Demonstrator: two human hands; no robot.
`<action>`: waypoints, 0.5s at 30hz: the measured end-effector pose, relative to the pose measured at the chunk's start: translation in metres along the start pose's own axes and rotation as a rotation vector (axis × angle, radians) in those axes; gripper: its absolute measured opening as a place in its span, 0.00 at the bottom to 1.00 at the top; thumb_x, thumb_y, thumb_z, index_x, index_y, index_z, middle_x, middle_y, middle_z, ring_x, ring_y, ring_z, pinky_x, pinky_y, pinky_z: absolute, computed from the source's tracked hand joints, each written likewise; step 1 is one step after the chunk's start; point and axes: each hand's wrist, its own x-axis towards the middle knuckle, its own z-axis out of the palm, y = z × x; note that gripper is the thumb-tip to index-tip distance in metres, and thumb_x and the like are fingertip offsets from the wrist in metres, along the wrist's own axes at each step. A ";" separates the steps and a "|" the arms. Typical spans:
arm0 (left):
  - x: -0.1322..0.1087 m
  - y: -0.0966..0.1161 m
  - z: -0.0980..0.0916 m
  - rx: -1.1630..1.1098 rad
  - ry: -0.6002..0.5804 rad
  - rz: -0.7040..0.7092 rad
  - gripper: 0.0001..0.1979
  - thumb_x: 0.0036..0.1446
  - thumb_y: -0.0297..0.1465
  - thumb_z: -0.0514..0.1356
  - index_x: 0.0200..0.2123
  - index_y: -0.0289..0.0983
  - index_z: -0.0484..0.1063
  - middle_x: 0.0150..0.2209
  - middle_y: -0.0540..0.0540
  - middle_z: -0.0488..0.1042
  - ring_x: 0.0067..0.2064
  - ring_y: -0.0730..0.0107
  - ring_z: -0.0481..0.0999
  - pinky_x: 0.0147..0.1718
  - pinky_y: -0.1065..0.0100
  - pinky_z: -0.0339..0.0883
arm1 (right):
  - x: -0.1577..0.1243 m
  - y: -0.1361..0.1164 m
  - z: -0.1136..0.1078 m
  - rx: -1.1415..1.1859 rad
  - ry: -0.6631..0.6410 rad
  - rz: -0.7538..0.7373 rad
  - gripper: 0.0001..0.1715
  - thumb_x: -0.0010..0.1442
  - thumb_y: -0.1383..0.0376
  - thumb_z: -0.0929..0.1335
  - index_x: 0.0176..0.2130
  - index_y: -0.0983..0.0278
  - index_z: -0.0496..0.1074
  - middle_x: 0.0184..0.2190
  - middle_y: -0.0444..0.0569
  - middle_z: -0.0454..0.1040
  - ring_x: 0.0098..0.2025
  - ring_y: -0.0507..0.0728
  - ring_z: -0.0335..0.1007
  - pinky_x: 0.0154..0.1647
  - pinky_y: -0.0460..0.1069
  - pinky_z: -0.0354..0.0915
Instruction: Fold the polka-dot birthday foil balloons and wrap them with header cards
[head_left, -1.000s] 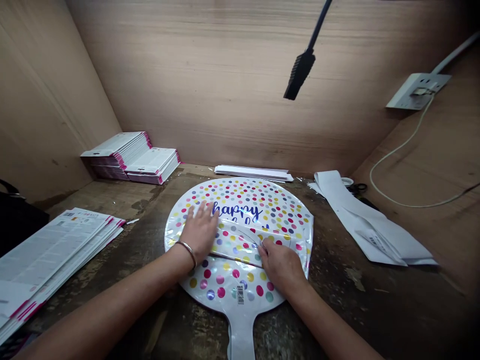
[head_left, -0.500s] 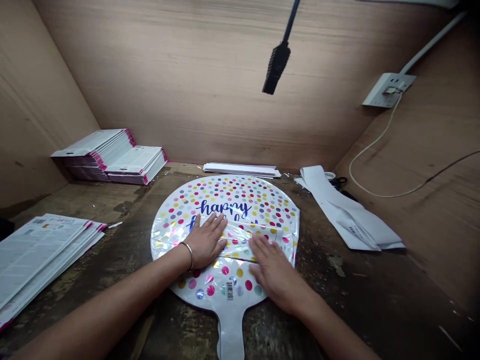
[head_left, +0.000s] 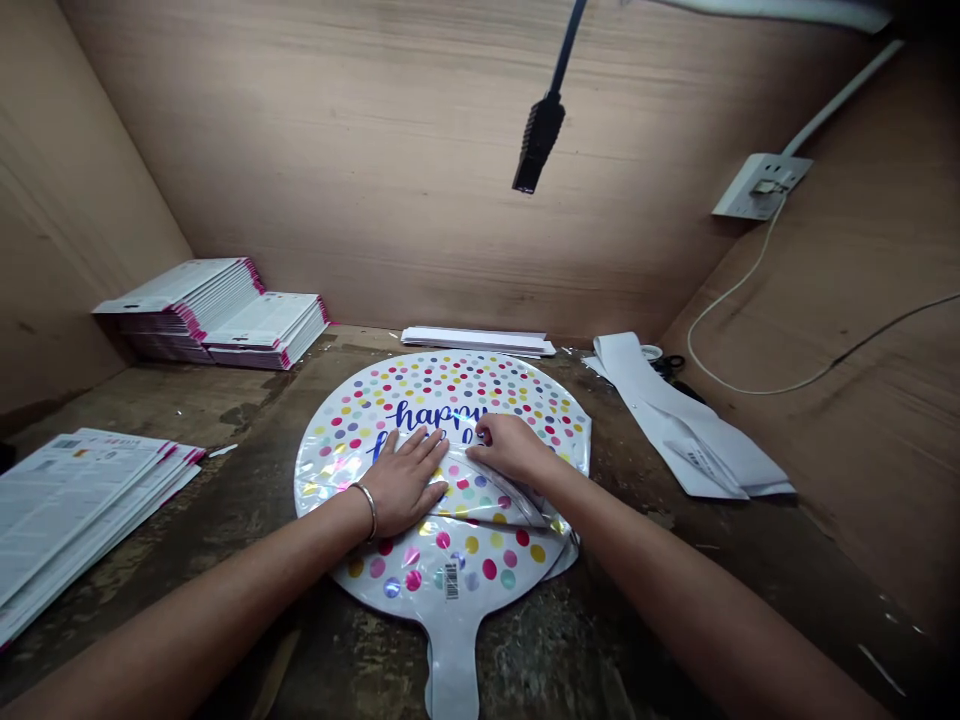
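Round white foil balloon with coloured dots (head_left: 442, 385) flat at the middle of the dark wooden bench (head_left: 247, 450); one hand has moved.
Far left: stack of white printed cards with pink edges (head_left: 75, 495), unchanged. Left hand (head_left: 405, 485) spread flat, palm down on the balloon, as 0.5 s ago. Right hand (head_left: 514, 450), then flat at lower right, now sits higher by the blue lettering, fingers bent, pinching the folded flap. Right: white paper strips (head_left: 690, 435).

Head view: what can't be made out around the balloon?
Second word on the balloon: covered by the left hand, right hand and a folded flap.
Barcode: too small to read.
Balloon neck: cut off by the bottom edge.
Right hand's grip on the flap: fingertips hidden.
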 end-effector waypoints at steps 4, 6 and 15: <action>0.000 -0.007 0.001 -0.017 0.022 0.043 0.30 0.63 0.45 0.42 0.64 0.40 0.44 0.65 0.41 0.47 0.65 0.51 0.43 0.59 0.43 0.37 | 0.019 -0.004 -0.005 0.052 -0.188 0.047 0.07 0.41 0.65 0.72 0.26 0.63 0.74 0.25 0.46 0.74 0.30 0.56 0.68 0.28 0.46 0.57; -0.002 -0.009 0.000 -0.035 0.051 0.070 0.30 0.62 0.45 0.43 0.64 0.40 0.45 0.65 0.41 0.47 0.65 0.52 0.44 0.59 0.44 0.37 | 0.018 -0.001 -0.005 0.104 -0.239 0.060 0.03 0.41 0.68 0.71 0.21 0.63 0.72 0.20 0.44 0.72 0.28 0.54 0.67 0.26 0.45 0.56; -0.034 0.001 -0.001 -0.237 0.296 0.177 0.18 0.58 0.28 0.52 0.52 0.38 0.66 0.50 0.41 0.70 0.50 0.62 0.68 0.49 0.62 0.64 | -0.027 -0.013 0.025 0.425 -0.199 0.206 0.16 0.60 0.62 0.58 0.39 0.67 0.70 0.27 0.49 0.76 0.25 0.52 0.71 0.24 0.45 0.64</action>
